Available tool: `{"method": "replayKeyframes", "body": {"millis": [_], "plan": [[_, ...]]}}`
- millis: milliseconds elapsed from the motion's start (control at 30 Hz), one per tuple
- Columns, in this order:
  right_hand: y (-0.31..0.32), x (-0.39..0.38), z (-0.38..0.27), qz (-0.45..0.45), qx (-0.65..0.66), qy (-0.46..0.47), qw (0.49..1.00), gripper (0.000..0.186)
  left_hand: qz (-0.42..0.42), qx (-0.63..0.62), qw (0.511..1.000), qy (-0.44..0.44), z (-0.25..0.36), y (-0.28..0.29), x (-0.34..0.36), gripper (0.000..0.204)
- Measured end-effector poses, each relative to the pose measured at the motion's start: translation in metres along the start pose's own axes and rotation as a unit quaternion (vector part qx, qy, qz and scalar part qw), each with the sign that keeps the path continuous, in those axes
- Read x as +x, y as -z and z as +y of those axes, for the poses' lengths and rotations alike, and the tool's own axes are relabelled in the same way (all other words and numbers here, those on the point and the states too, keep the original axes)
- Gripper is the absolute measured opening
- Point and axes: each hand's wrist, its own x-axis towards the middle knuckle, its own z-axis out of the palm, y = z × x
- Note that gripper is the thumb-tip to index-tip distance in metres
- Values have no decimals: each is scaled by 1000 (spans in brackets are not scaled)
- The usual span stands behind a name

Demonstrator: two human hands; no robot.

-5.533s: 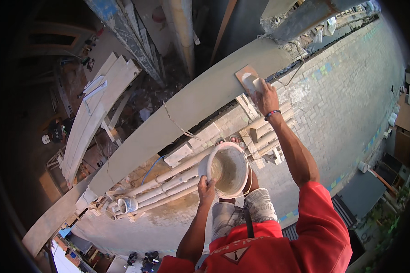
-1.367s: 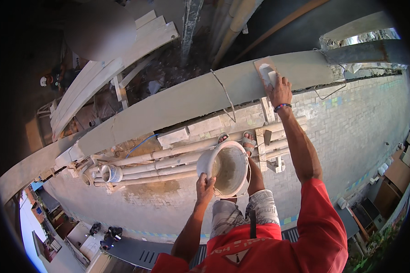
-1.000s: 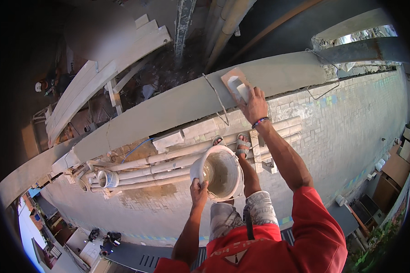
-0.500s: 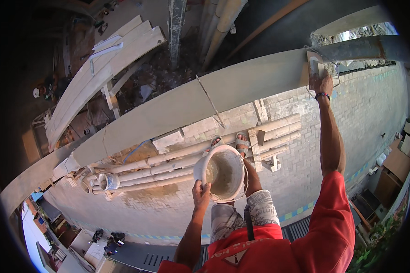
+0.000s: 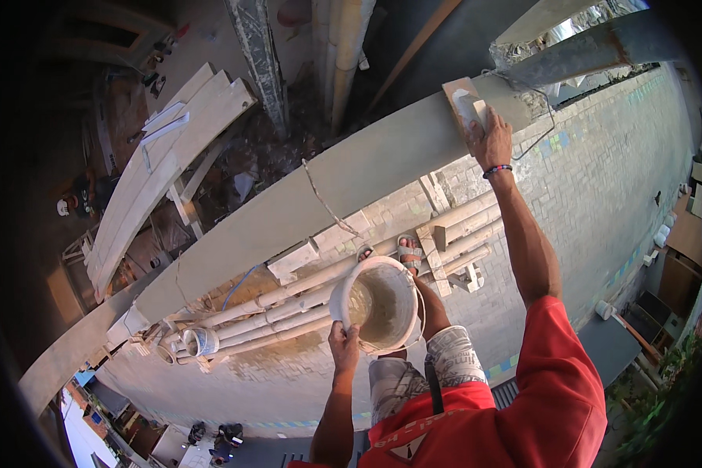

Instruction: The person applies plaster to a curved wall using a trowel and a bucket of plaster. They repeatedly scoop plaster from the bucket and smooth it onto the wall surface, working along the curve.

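My left hand grips the near left rim of a whitish bucket, thumb over the edge, and holds it in front of my legs. Grey, wet-looking material lies in the bucket's bottom. My right arm reaches far out, and my right hand is closed round the block handle of a flat plastering float. The float's plate lies against the grey, smooth-faced concrete beam near its right part. Its underside is hidden.
My sandalled feet stand on long bamboo poles high above the paved ground. A small bucket sits at the poles' left end. A wire loops beside the float; a thin rod crosses the beam.
My right hand has moved the float left along the beam, away from the wire loop. My left hand keeps its hold on the bucket. The whole view has turned slightly.
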Motion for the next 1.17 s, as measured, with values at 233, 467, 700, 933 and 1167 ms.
{"method": "replayKeyframes", "body": {"millis": [233, 467, 700, 933, 1167], "plan": [[-16, 32, 35, -57, 69, -77, 993, 47, -2, 14, 1000, 13, 10, -15, 1, 21], [-48, -91, -131, -225, 132, 123, 957, 55, -29, 31, 999, -2, 27, -26, 11, 20], [1, 4, 22, 5, 65, -16, 998, 45, -19, 20, 999, -32, 37, -30, 8, 16], [-36, -30, -22, -14, 64, -33, 997, 50, -3, 1, 1000, -1, 25, -31, 5, 17], [-9, -96, -109, -293, 180, 96, 934, 61, -21, 47, 999, -10, 16, -28, 9, 21]]}}
